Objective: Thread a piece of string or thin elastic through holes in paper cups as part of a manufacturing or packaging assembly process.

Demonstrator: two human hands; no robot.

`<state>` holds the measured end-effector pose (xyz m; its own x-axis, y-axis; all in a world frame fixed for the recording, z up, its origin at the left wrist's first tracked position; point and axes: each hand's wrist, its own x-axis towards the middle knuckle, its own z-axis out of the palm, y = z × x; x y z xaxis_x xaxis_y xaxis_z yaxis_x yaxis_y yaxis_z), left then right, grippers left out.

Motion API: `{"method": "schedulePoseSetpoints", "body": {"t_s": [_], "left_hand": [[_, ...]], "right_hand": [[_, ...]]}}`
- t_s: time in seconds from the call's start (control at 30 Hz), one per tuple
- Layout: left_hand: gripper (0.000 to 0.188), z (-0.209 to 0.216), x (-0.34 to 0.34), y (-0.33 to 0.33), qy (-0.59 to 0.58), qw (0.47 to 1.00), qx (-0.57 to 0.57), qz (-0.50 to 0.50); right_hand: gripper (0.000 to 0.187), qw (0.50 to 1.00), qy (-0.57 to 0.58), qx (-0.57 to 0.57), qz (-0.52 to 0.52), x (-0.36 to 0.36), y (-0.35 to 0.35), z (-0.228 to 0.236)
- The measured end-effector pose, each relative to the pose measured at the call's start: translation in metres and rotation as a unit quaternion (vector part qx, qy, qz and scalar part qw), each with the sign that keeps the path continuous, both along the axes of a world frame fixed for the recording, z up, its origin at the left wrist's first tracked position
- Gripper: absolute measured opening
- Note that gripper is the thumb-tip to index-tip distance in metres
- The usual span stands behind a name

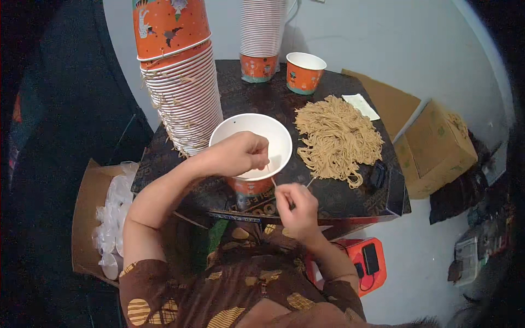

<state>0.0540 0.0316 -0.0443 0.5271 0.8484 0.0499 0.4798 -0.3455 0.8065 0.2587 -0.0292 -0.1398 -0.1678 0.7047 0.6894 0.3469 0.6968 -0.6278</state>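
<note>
An open paper bucket (282, 135), white inside and orange outside, stands in front of me near the table's front edge. My left hand (247, 155) reaches over it with the fingers curled together just inside the near right part of its rim; what they pinch, if anything, is hidden. Just outside that rim, my right hand (297, 206) is closed on a thin pale cord, whose short lengths show on both sides of the fingers. A small dark hole shows in the bucket's far wall. To the right lies a loose heap of tan cords (336, 136).
A tall stack of nested buckets (183, 104) with cords hanging from the rims stands left. Another stack (262, 33) and a single bucket (305, 76) are at the back. A carton (85, 218) of plastic-wrapped items, cardboard boxes (435, 147) and a red stool (377, 249) surround the table.
</note>
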Motion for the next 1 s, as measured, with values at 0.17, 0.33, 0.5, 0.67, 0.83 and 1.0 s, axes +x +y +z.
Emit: {"method": "schedulePoseSetpoints", "body": {"t_s": [0.17,0.33,0.5,0.67,0.83,1.0], "left_hand": [[0.018,0.002,0.007,-0.016,-0.009,1.0,-0.01,0.023],[0.011,-0.003,0.012,-0.026,-0.171,0.983,-0.063,0.003],[0.011,0.014,0.015,-0.037,-0.178,0.971,-0.16,0.017],[0.01,0.005,0.013,-0.032,-0.116,0.986,-0.12,0.03],[0.011,0.001,0.011,-0.033,-0.115,0.982,-0.151,-0.005],[0.008,0.0,0.009,-0.025,-0.158,0.973,-0.166,-0.039]], "right_hand": [[0.009,0.999,-0.031,0.04,0.018,0.0,-0.01,0.018],[0.004,0.997,0.039,-0.038,0.056,-0.007,-0.002,0.016],[0.01,0.989,0.043,-0.117,0.074,-0.008,0.0,0.014],[0.011,0.995,-0.051,-0.024,0.083,0.005,-0.006,0.032],[0.01,0.99,-0.121,0.04,0.061,0.015,-0.003,0.044],[0.009,0.991,-0.104,0.022,0.082,0.01,0.001,0.04]]}}
